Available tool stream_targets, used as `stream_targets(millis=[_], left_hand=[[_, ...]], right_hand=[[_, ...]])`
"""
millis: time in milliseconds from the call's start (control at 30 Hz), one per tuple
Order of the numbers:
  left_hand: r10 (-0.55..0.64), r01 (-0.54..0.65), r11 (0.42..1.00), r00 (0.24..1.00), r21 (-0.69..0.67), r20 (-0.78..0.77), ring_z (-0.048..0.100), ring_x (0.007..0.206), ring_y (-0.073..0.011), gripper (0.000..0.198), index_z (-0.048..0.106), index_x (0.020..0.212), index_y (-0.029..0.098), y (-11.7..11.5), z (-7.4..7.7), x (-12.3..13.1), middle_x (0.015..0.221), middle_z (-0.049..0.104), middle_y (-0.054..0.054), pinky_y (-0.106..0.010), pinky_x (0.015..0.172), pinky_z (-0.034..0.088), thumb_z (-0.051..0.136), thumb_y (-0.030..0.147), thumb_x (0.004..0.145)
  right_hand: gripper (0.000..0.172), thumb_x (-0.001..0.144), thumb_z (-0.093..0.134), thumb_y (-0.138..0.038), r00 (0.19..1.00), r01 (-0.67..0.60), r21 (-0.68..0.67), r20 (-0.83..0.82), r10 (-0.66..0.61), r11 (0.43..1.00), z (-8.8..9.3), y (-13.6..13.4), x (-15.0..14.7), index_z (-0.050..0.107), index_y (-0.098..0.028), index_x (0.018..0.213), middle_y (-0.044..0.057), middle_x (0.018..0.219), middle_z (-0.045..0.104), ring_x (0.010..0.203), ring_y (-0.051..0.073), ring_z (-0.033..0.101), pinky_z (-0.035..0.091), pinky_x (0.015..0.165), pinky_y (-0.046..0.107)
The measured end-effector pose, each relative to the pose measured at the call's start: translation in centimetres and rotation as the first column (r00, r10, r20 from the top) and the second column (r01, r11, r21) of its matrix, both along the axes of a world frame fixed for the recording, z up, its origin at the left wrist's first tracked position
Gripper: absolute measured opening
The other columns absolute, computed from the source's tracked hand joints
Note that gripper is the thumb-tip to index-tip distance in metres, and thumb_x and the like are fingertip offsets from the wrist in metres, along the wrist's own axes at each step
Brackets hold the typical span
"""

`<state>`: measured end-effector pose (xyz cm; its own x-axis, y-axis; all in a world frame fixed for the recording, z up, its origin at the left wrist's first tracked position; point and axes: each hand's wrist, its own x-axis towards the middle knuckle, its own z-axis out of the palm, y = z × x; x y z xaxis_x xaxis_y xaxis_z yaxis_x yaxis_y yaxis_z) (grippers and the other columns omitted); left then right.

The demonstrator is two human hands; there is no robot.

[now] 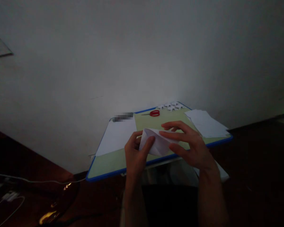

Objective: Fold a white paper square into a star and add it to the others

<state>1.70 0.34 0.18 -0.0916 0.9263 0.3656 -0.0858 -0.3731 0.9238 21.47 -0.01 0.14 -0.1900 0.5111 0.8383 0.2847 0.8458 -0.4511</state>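
Folded paper (160, 147) is pinched by the left hand (136, 154). At three o'clock, the spread right hand (194, 148) is best moved lightly.

The table (111, 162) is pale yellow-green with a blue border. The folded paper (159, 146) above it is white, like the large sheet (118, 134) at its left, loose sheets (207, 123) at its right and small shapes (172, 107) along its far edge. Its scissors (154, 113) have red handles. The wall (142, 56) behind it looks grey, perhaps from dim light.
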Motion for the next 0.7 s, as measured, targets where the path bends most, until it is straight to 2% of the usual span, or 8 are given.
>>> stream_targets(millis=[100,200,300,400,467,633,700], left_hand=[[0.042,-0.043,0.998,0.999,0.035,0.026,0.075,0.064,-0.0160,0.036,0.069,0.102,0.018,0.1,-0.2,0.1,0.086,0.084,-0.005,-0.021,0.056,0.056,0.090,0.038,0.080],[0.042,-0.044,0.997,0.998,0.065,0.035,0.076,0.066,-0.0161,0.036,0.067,0.103,0.020,0.1,-0.4,0.2,0.085,0.083,-0.003,-0.021,0.057,0.056,0.090,0.037,0.081],[0.061,-0.068,0.992,0.996,0.103,0.062,0.077,0.071,-0.0166,0.036,0.065,0.104,0.021,0.1,-0.5,0.3,0.087,0.083,-0.003,-0.023,0.062,0.059,0.089,0.036,0.082],[0.106,-0.118,0.985,0.989,0.128,0.102,0.078,0.074,-0.0165,0.036,0.062,0.103,0.022,0.1,-0.5,0.7,0.088,0.082,-0.002,-0.023,0.065,0.060,0.089,0.036,0.083],[0.126,-0.143,0.979,0.984,0.143,0.124,0.077,0.074,-0.0169,0.038,0.060,0.103,0.022,0.0,-0.4,1.0,0.086,0.081,-0.002,-0.024,0.065,0.060,0.089,0.036,0.082],[0.194,-0.215,0.962,0.972,0.170,0.136,0.077,0.075,-0.0177,0.044,0.055,0.104,0.023,0.1,-0.3,1.5,0.082,0.077,0.000,-0.025,0.065,0.060,0.090,0.032,0.077],[0.210,-0.234,0.957,0.967,0.174,0.144,0.076,0.073,-0.0167,0.046,0.054,0.104,0.024,0.1,-0.3,1.6,0.081,0.076,0.001,-0.024,0.065,0.061,0.090,0.030,0.076]], right_hand=[[0.031,0.108,0.057,-0.034,1.000,0.006,-0.011,-0.005,-0.007,1.000,0.1,0.1,-0.1,0.075,-0.039,0.133,0.006,0.137,0.069,0.128,0.025,0.063,0.053,0.107,0.049],[0.038,0.104,0.065,-0.027,0.992,0.115,0.017,-0.060,-0.114,0.993,0.2,0.3,-0.3,0.069,-0.041,0.139,0.004,0.132,0.071,0.126,0.023,0.064,0.052,0.109,0.048],[0.047,0.096,0.076,-0.031,0.973,0.215,0.005,-0.090,-0.213,0.977,0.1,0.5,-0.7,0.067,-0.039,0.142,0.006,0.146,0.061,0.139,0.027,0.056,0.050,0.114,0.051],[0.042,0.093,0.079,-0.035,0.950,0.281,-0.026,-0.131,-0.282,0.959,0.1,0.4,-1.5,0.071,-0.039,0.134,0.006,0.156,0.048,0.150,0.032,0.045,0.046,0.118,0.056],[0.043,0.091,0.080,-0.034,0.926,0.316,-0.041,-0.203,-0.318,0.948,0.3,0.4,-2.3,0.070,-0.038,0.133,0.007,0.156,0.044,0.150,0.034,0.044,0.044,0.120,0.058],[0.064,0.086,0.082,-0.031,0.837,0.355,-0.140,-0.394,-0.381,0.924,0.6,0.7,-4.4,0.055,-0.035,0.144,0.012,0.151,0.046,0.145,0.036,0.045,0.049,0.113,0.061],[0.061,0.084,0.084,-0.034,0.813,0.338,-0.193,-0.434,-0.389,0.921,0.5,0.9,-4.9,0.056,-0.034,0.139,0.013,0.152,0.044,0.146,0.036,0.044,0.050,0.111,0.061]])
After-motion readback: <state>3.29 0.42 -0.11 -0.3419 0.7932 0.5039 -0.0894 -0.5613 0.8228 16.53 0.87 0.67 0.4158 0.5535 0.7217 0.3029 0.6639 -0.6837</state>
